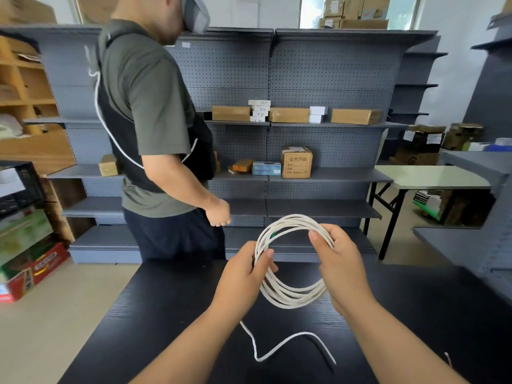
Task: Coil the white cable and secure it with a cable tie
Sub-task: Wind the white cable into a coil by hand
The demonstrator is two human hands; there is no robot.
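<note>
Coiling looked nearly finished: the left grip [243, 275] and right grip [340, 261] each clasped opposite sides of the white cable [291, 297], held over the table [166, 314]. Its loose tail [277, 345] lay there, probably needing winding in before tying.

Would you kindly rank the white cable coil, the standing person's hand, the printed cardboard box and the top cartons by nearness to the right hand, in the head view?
From the right hand:
1. white cable coil, gripped in it.
2. standing person's hand, ahead on the left.
3. printed cardboard box, on a shelf behind.
4. top cartons, high at the back.
</note>
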